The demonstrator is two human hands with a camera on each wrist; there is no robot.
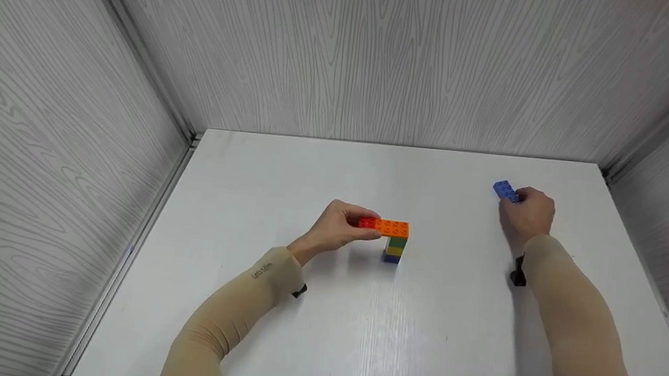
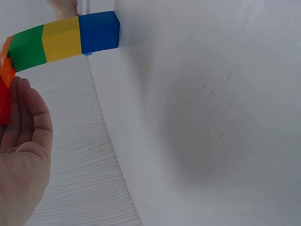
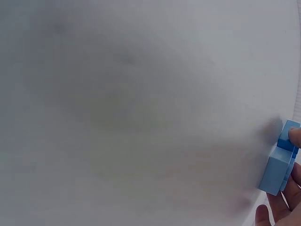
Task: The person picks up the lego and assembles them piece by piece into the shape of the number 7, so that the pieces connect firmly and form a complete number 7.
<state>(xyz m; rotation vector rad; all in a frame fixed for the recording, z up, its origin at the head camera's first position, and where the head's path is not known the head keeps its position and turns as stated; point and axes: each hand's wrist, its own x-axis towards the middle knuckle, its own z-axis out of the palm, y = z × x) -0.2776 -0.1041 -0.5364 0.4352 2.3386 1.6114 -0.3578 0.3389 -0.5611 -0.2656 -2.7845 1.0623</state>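
Observation:
A column of toy building bricks stands upright on the table, with a blue brick (image 2: 99, 32) at the bottom, then a yellow brick (image 2: 62, 39) and a green brick (image 2: 28, 49). Across its top lies an orange brick (image 1: 394, 228), and a red brick (image 1: 369, 223) sticks out to the left. My left hand (image 1: 338, 228) pinches the red end between thumb and fingers. At the back right, my right hand (image 1: 531, 212) grips one end of a studded blue brick piece (image 1: 505, 191). The right wrist view shows a paler block (image 3: 276, 170) on this piece, partly hidden by fingers.
The white table (image 1: 308, 355) meets a grey wood-grain wall (image 1: 345, 62) along its back edge. Similar panels rise at the left (image 1: 40, 156) and right. Shadows of both arms fall on the tabletop.

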